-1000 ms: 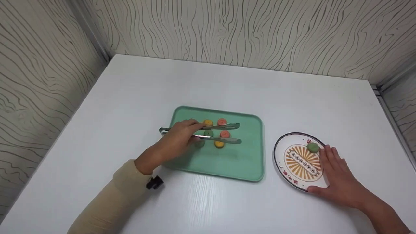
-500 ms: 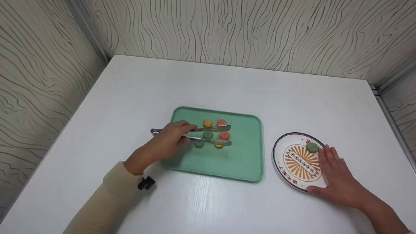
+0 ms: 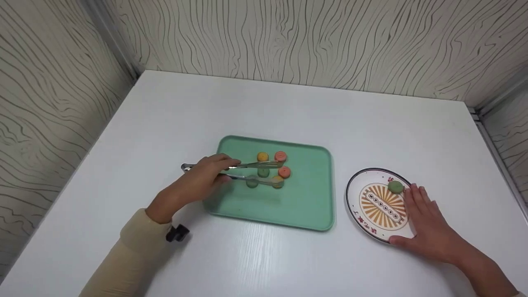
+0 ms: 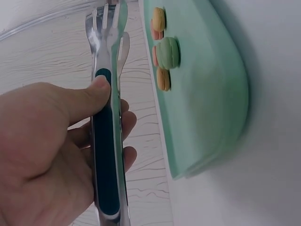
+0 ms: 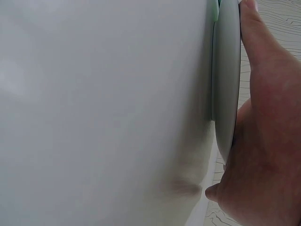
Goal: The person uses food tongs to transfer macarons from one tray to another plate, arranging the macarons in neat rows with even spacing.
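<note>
My left hand [image 3: 196, 178] grips metal food tongs [image 4: 107, 155] with dark handle inlays, thumb on one arm and fingers on the other. The tongs' arms stand apart over the green tray [image 3: 305, 202], with nothing seen pinched between the tips. Below them on the tray sit several macarons: a pink macaron [image 3: 284, 172], a yellow macaron [image 3: 262, 156] and a green macaron [image 3: 252, 182] among them. At the right, my right hand [image 3: 431, 229] rests with straight fingers on the rim of a white patterned plate [image 3: 359, 181]. One green macaron [image 3: 396, 187] lies on that plate near the fingertips.
Tray and plate stand apart on a white table [image 3: 264, 260]. Wood-grain patterned panels [image 3: 280, 41] rise behind the table and at both sides. A small black device [image 3: 177, 233] shows at the left wrist.
My left hand has drawn the tongs leftward over the tray, so their tips now lie nearer the pink and yellow macarons. The right hand and plate look still.
</note>
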Action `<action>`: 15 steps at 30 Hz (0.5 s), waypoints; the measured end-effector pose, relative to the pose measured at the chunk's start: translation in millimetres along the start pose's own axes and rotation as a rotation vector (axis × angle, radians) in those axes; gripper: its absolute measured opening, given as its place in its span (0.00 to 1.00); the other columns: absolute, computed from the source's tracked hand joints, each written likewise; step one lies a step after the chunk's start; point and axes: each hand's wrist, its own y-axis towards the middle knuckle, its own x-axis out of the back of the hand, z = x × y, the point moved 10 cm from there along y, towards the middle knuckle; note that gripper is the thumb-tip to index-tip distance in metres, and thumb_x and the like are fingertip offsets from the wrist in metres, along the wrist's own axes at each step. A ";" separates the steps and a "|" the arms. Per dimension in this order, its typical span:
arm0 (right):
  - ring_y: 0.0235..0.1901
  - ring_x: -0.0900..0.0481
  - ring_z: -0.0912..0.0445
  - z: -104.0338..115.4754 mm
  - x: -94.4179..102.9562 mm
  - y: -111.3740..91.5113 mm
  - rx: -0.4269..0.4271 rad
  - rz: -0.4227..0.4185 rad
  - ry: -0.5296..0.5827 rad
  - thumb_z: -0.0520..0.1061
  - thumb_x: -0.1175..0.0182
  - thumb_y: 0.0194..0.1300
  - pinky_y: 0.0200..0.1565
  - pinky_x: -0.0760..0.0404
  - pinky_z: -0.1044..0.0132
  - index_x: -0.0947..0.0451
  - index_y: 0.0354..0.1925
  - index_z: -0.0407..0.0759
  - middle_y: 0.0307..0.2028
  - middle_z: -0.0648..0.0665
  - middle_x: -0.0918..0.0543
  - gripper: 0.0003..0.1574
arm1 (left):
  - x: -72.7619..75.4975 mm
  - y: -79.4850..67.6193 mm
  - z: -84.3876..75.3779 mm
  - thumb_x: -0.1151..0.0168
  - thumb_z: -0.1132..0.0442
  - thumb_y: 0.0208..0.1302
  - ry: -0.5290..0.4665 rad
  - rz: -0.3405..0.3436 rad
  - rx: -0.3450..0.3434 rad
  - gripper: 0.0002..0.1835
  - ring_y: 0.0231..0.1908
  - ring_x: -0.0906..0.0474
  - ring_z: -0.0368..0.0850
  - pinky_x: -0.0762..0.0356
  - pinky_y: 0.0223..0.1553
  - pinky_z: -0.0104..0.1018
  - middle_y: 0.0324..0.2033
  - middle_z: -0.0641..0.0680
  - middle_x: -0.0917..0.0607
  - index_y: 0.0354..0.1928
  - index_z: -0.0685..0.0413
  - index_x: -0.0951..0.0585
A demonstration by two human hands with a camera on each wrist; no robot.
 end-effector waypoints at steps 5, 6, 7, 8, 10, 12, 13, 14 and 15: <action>0.78 0.79 0.41 0.3 0.8 -0.4 0.006 -0.003 0.001 0.66 0.28 0.56 0.68 0.85 0.63 0.70 0.79 0.28 0.78 0.25 0.67 0.81 | 3.2 -4.1 8.3 0.36 0.70 0.70 -0.010 0.002 0.009 0.22 0.57 0.22 0.56 0.25 0.59 0.52 0.56 0.59 0.18 0.65 0.63 0.23; 0.78 0.80 0.41 0.2 0.6 -0.6 0.004 -0.001 0.004 0.66 0.28 0.56 0.68 0.85 0.63 0.70 0.79 0.29 0.78 0.25 0.67 0.81 | 3.7 -4.8 10.4 0.36 0.70 0.70 -0.013 0.004 0.014 0.22 0.57 0.22 0.56 0.25 0.59 0.52 0.56 0.59 0.18 0.64 0.62 0.23; 0.78 0.80 0.42 0.0 0.5 -0.8 0.000 0.001 0.006 0.66 0.28 0.56 0.68 0.85 0.63 0.70 0.79 0.29 0.78 0.25 0.67 0.81 | 4.1 -5.3 12.1 0.36 0.70 0.69 -0.023 0.007 0.017 0.22 0.57 0.22 0.56 0.25 0.59 0.52 0.56 0.59 0.18 0.64 0.62 0.22; 0.78 0.80 0.42 -0.2 0.2 -1.1 -0.003 0.004 0.009 0.66 0.28 0.56 0.68 0.85 0.63 0.70 0.79 0.29 0.78 0.26 0.67 0.81 | 4.4 -5.7 13.5 0.36 0.70 0.69 -0.029 0.010 0.018 0.22 0.57 0.22 0.55 0.24 0.59 0.52 0.57 0.59 0.18 0.64 0.61 0.22; 0.78 0.80 0.43 0.4 0.6 -1.4 -0.002 0.003 0.015 0.66 0.28 0.56 0.69 0.85 0.62 0.70 0.79 0.29 0.78 0.26 0.68 0.81 | 4.9 -6.4 16.5 0.35 0.71 0.68 -0.057 0.018 0.020 0.22 0.57 0.22 0.56 0.24 0.58 0.52 0.56 0.59 0.18 0.63 0.61 0.22; 0.78 0.81 0.44 1.1 1.6 -1.6 0.004 -0.002 0.019 0.65 0.28 0.56 0.69 0.85 0.62 0.70 0.79 0.29 0.78 0.26 0.68 0.81 | 5.1 -7.4 19.3 0.35 0.72 0.68 -0.078 0.025 0.018 0.22 0.55 0.22 0.55 0.23 0.56 0.51 0.56 0.60 0.18 0.63 0.60 0.21; 0.78 0.81 0.44 1.6 2.3 -1.7 0.009 -0.007 0.020 0.65 0.27 0.56 0.70 0.84 0.61 0.70 0.79 0.29 0.78 0.26 0.68 0.81 | 5.2 -7.7 20.6 0.35 0.72 0.68 -0.089 0.028 0.016 0.22 0.55 0.22 0.55 0.22 0.55 0.51 0.55 0.60 0.18 0.63 0.60 0.21; 0.78 0.81 0.44 2.0 2.9 -1.7 0.013 -0.010 0.022 0.65 0.27 0.56 0.70 0.84 0.61 0.70 0.79 0.29 0.78 0.26 0.68 0.81 | 5.3 -8.2 22.0 0.36 0.73 0.68 -0.095 0.030 0.014 0.22 0.54 0.22 0.55 0.22 0.55 0.50 0.55 0.60 0.18 0.63 0.60 0.22; 0.78 0.81 0.44 2.4 3.4 -1.7 0.017 -0.014 0.023 0.64 0.27 0.56 0.70 0.83 0.61 0.69 0.79 0.29 0.78 0.26 0.68 0.80 | 5.7 -8.7 23.3 0.36 0.73 0.68 -0.106 0.031 0.014 0.22 0.54 0.22 0.56 0.22 0.54 0.50 0.55 0.60 0.18 0.63 0.61 0.21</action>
